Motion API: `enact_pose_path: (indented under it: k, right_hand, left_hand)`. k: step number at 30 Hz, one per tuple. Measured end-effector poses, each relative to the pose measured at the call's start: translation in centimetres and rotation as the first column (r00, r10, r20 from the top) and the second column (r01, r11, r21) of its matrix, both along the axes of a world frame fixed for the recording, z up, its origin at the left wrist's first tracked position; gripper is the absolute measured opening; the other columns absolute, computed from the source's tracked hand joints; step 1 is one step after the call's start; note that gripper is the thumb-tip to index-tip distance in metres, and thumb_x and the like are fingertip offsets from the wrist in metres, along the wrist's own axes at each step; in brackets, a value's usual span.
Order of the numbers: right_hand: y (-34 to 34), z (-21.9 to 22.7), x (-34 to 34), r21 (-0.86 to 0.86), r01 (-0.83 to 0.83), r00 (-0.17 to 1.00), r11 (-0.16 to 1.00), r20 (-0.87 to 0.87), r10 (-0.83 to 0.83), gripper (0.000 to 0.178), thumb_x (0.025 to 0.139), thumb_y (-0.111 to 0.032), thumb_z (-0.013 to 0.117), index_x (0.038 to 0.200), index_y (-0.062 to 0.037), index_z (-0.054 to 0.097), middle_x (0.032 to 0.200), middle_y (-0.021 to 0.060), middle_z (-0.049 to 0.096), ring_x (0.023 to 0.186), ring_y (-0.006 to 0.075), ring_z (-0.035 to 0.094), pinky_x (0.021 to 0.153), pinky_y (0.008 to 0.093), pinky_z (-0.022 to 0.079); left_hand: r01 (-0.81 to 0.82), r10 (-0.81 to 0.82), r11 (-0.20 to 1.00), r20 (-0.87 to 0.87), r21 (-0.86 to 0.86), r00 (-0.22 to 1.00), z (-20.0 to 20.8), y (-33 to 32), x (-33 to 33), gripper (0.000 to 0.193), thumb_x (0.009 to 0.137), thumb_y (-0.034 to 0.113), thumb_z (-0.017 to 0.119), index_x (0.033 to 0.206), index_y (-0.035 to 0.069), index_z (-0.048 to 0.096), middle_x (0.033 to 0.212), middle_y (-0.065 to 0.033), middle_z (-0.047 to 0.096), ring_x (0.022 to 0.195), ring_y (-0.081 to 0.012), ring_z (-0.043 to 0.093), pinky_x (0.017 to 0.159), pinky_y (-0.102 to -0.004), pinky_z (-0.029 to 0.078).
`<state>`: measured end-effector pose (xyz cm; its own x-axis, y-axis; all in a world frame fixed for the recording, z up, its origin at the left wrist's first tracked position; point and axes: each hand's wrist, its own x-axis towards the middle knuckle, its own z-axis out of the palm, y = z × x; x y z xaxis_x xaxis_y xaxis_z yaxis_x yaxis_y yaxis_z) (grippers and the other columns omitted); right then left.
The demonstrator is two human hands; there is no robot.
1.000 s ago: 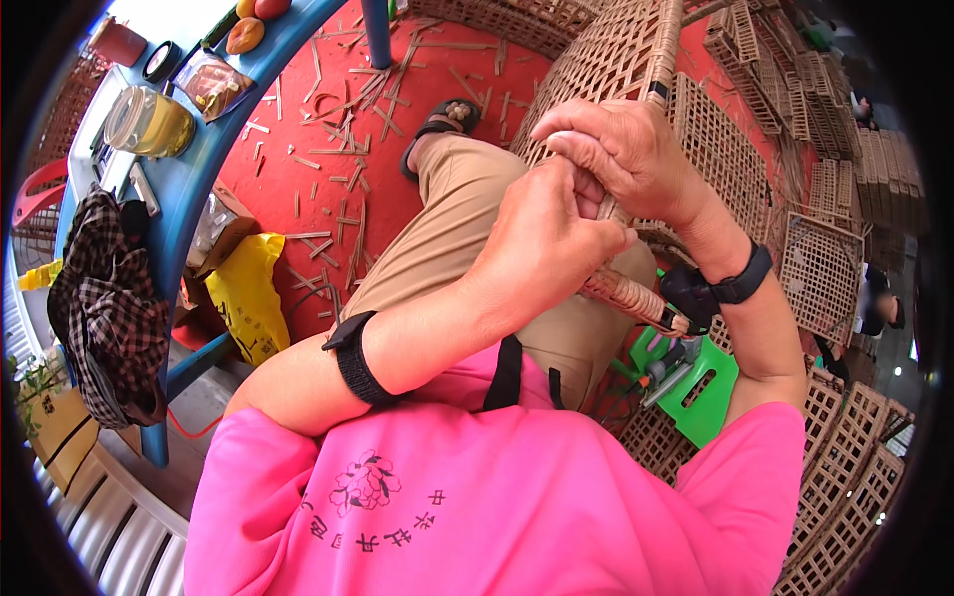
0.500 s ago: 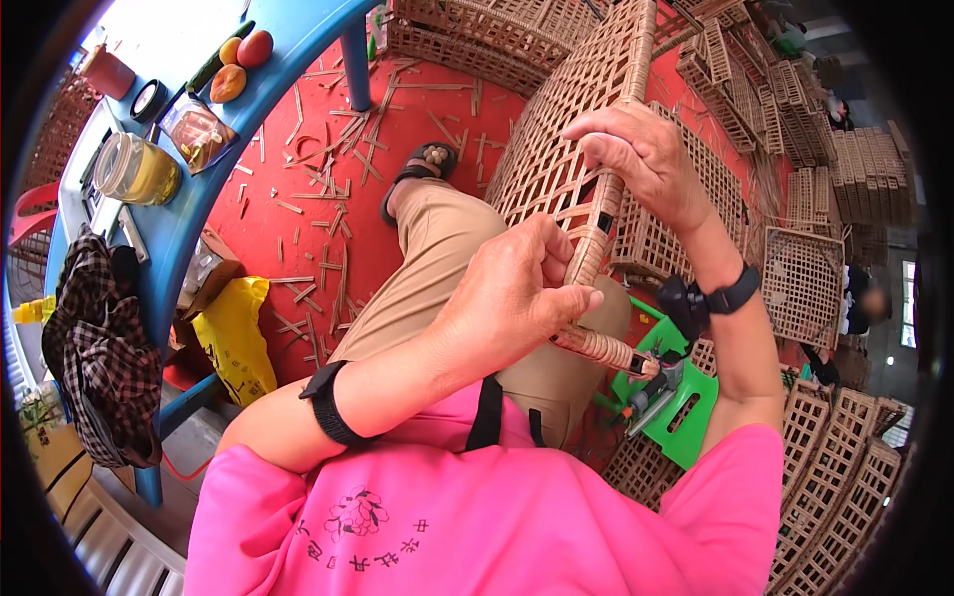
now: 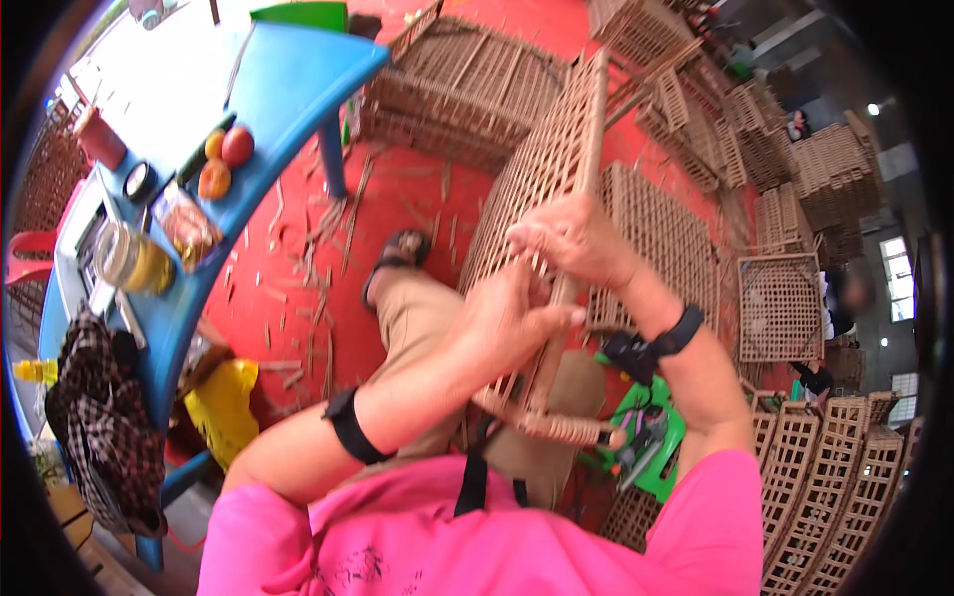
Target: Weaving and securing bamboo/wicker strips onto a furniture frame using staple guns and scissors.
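Note:
A tan woven lattice panel (image 3: 545,149) with a wrapped frame stands tilted across my lap, its lower corner near my knee. My left hand (image 3: 502,318) grips its edge, thumb stretched along the frame and fingers curled in at the weave. Just above it, my right hand (image 3: 581,238) is closed at the same edge, fingers pressed together close to the left fingertips. A small pale bit shows between the two hands, too small to name. The palms hide that stretch of the frame.
Left, a blue table (image 3: 298,74) bears a jar (image 3: 134,260), fruit (image 3: 237,146) and a checked cloth (image 3: 104,427). A green stool (image 3: 668,467) with a grey tool (image 3: 646,447) stands by my right arm. Stacked woven panels (image 3: 825,477) rise at right; cane scraps (image 3: 318,328) litter the red floor.
My right hand has slid down the panel's edge to beside my left hand, its fingers now pressed together. The panel has shifted and turned somewhat, and the whole view has swung.

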<state>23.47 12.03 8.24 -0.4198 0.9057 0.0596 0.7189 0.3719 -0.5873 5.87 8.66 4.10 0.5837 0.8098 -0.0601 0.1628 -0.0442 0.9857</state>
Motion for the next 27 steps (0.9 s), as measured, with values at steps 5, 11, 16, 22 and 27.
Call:
enact_pose_path:
  k: [5,11,16,22,27]
  right_hand:
    - [-0.5,-0.4,-1.2,0.189,0.117,0.982,0.975,-0.165,-0.086,0.030,0.094,-0.030,0.060,0.085,-0.0033,0.071,0.073,0.0081,0.069,0.068,0.0221,0.068,0.062,0.0323,0.053]
    - [-0.8,-1.0,-1.3,0.298,0.177,0.948,0.938,-0.307,-0.081,0.029,0.095,-0.026,0.062,0.082,-0.0012,0.069,0.072,0.0102,0.067,0.063,0.0206,0.065,0.060,0.0314,0.050]
    - [-1.3,-0.9,-1.4,0.327,0.214,0.944,0.920,-0.313,-0.108,0.021,0.091,-0.020,0.066,0.083,-0.0011,0.069,0.073,0.0119,0.068,0.064,0.0261,0.068,0.058,0.0339,0.052]
    - [3.3,0.8,2.9,0.541,0.077,0.991,0.837,0.052,-0.125,0.045,0.095,-0.045,0.052,0.074,-0.0084,0.068,0.073,0.0061,0.068,0.071,0.0269,0.065,0.071,0.0407,0.047]
    - [10.3,0.7,7.6,0.410,-0.141,0.926,0.901,0.377,-0.027,0.053,0.091,-0.050,0.055,0.065,-0.0055,0.066,0.067,0.0102,0.065,0.070,0.0302,0.064,0.072,0.0424,0.047]
  left_hand:
    - [0.012,-0.010,0.994,0.016,-0.104,1.000,0.5,0.2,0.3,0.036,0.075,0.025,0.081,0.081,-0.002,0.059,0.071,-0.0076,0.065,0.065,-0.0119,0.061,0.057,-0.0299,0.050]
    - [0.069,-0.062,0.965,0.035,-0.254,0.997,0.1,1.1,0.6,0.032,0.075,0.021,0.082,0.081,0.000,0.058,0.070,-0.0024,0.061,0.061,-0.0083,0.055,0.053,-0.0263,0.044]
    - [0.044,-0.038,0.979,0.031,-0.201,0.999,0.5,0.9,0.6,0.032,0.075,0.021,0.081,0.079,0.000,0.057,0.068,-0.0018,0.058,0.060,-0.0085,0.052,0.052,-0.0266,0.043]
    - [0.057,-0.048,0.965,0.040,-0.256,0.998,0.6,0.8,0.6,0.033,0.076,0.022,0.081,0.081,0.000,0.056,0.069,-0.0026,0.058,0.062,-0.0091,0.054,0.054,-0.0269,0.045]
    - [0.091,-0.070,0.965,0.094,-0.247,0.993,0.1,1.1,0.5,0.035,0.078,0.021,0.082,0.084,0.001,0.053,0.071,-0.0010,0.057,0.065,-0.0068,0.054,0.055,-0.0247,0.045]
